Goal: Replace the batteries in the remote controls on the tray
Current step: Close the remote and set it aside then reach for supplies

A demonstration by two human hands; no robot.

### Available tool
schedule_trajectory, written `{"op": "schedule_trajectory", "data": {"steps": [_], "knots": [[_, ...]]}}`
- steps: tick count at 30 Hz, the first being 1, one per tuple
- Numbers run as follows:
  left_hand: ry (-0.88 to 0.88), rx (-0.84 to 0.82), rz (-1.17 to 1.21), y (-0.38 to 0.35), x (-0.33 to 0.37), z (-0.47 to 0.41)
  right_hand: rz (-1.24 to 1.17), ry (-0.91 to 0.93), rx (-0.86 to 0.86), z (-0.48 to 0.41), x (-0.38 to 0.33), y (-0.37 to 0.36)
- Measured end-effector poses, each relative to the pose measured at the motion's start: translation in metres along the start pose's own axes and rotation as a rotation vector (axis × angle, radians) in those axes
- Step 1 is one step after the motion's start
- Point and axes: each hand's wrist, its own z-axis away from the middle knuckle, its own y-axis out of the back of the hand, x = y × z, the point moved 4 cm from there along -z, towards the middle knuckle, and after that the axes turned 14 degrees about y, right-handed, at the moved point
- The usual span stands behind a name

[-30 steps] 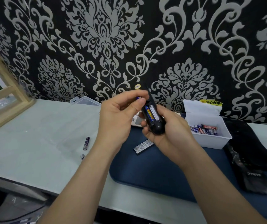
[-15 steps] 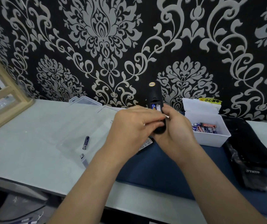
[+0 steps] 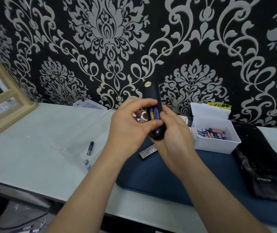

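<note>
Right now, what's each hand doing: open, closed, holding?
Left hand: curled round the black remote, thumb on its batteries.
Right hand: grips the black remote too.

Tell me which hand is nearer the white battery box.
Right. The right hand grips the black remote just left of the white battery box; the left hand sits farther left, across the remote.

Our two forearms, bare all the way down to six o'clock; our left hand (image 3: 129,130) and right hand (image 3: 176,138), at centre, equally bare.

Home room: damask wallpaper (image 3: 110,39), wooden shelf (image 3: 8,121), white table (image 3: 33,140).
</note>
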Motion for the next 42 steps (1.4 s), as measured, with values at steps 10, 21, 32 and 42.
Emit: {"op": "schedule_trajectory", "data": {"steps": [10,21,32,42], "knots": [[0.462,-0.196,0.6,-0.003,-0.02,-0.001,0.294,0.167,-0.211,0.005,0.005,-0.013],[0.521,-0.284,0.547,-0.004,-0.02,-0.002,0.461,0.003,-0.543,0.005,-0.021,-0.006],[0.115,-0.375,-0.927,-0.026,-0.055,0.003,0.507,0.097,-0.195,-0.009,-0.05,0.033],[0.188,-0.227,-0.573,-0.021,-0.048,-0.001,0.491,-0.019,-0.015,-0.004,-0.036,0.044]]}}
